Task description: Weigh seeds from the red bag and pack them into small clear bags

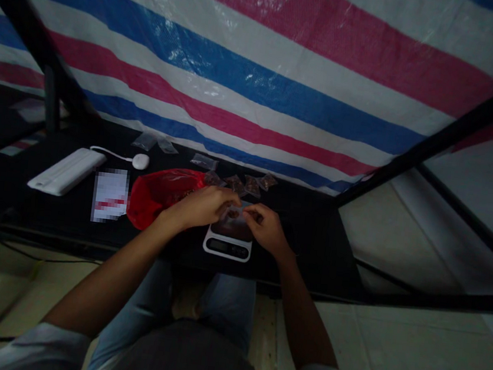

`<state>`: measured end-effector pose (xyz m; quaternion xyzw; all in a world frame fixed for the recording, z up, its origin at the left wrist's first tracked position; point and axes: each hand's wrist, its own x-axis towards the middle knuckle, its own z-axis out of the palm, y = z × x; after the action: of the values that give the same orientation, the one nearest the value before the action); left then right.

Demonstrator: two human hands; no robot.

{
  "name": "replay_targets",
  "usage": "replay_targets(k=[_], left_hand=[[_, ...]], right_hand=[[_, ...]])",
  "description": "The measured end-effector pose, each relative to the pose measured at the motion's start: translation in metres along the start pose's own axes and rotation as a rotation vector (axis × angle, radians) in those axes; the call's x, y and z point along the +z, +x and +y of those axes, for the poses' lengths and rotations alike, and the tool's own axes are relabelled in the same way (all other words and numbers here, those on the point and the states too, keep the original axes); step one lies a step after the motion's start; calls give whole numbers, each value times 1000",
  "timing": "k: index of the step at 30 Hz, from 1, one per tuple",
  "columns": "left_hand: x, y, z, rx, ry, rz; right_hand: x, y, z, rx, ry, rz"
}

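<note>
Head view: my left hand and right hand pinch clear bag between fingertips, over scale; whether bag touches scale, cannot tell. Red bag left of scale, partly behind my left hand. Filled packets just beyond hands.

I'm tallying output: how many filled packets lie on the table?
4 behind the scale: one packet beside the red bag, a second, third and fourth further right; others may be hidden.

Illumination is dim. White glare is scattered over the striped sheet beyond the far edge of the worktop, itself sunk in shadow; a card on its left half is pixelated.
</note>
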<state>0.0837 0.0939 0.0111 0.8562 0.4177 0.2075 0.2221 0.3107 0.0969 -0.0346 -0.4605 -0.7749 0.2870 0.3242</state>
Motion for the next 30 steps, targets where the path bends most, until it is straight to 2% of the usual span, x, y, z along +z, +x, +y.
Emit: replay_targets(k=[3,7,11,16,21,25,30], left_hand=[[-6,-10,-4,-128,43,-8],[-4,-27,-16,-301,213,-141],[9,-35,-32,-273,301,-208],[20,-38,-41,-229,363,-161],[14,-42,-39,-293,352,-72],[10,-30,-35,-289,429,-4],[12,-9,-34,-279,520,-119]], right_hand=[[0,-1,-1,-3,-7,14],[1,-3,-3,-38,-5,27],[4,-3,-7,-47,-12,30],[7,-3,-12,-49,-4,32],[4,-8,-4,-54,12,97],[2,-12,2,-41,18,124],[3,-15,1,-32,22,110]])
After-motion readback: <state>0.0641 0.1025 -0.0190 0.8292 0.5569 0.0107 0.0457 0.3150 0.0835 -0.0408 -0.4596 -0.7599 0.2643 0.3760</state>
